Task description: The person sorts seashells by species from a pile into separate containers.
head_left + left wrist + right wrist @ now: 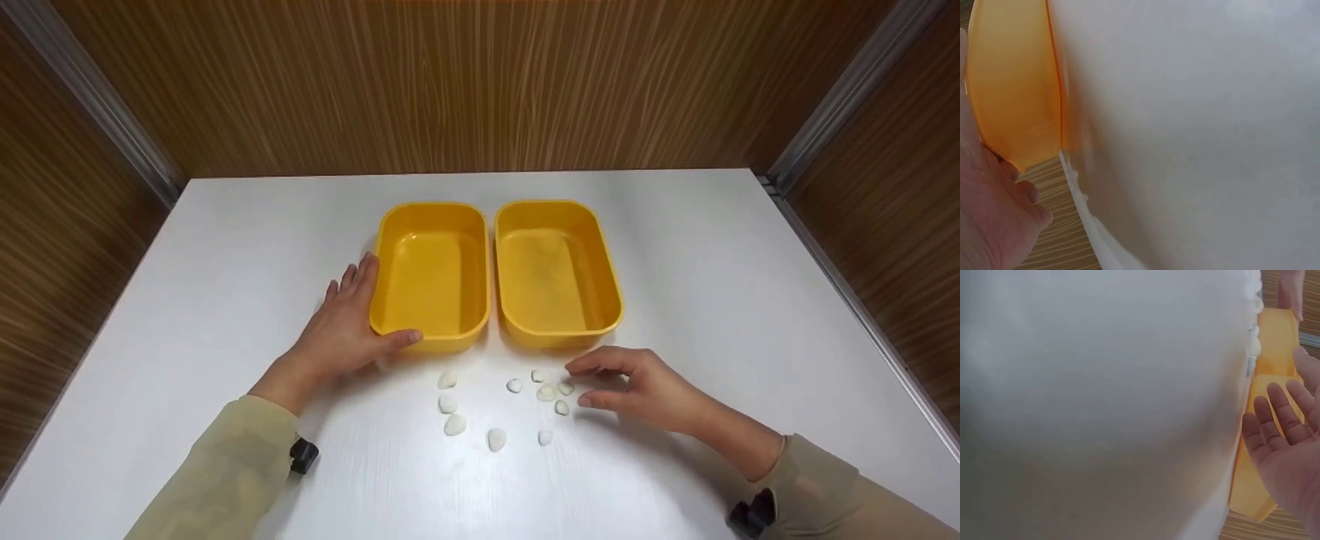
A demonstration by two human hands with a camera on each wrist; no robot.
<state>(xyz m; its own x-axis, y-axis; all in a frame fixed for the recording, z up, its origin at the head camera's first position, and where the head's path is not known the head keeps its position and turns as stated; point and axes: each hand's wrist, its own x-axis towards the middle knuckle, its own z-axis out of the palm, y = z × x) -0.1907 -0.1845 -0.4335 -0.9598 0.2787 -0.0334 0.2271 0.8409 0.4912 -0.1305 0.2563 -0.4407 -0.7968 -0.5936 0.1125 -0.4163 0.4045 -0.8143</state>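
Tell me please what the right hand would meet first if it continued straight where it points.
The right hand would probably meet the nearest small pale pebble-like piece, just ahead of it in the head view; the hand's height is unclear, so it might pass above.

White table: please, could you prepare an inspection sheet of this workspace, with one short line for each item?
Surface: white table, shadows near the hands.
Job's things: left yellow box and right yellow box, side by side; ten small whitish pieces in front.
Clutter: nothing seen.
Hands: left hand touches the left yellow box; right hand beside the pieces, holding nothing visible.
Cables: nothing seen.
Surroundings: wood-grain panels behind and on both sides.
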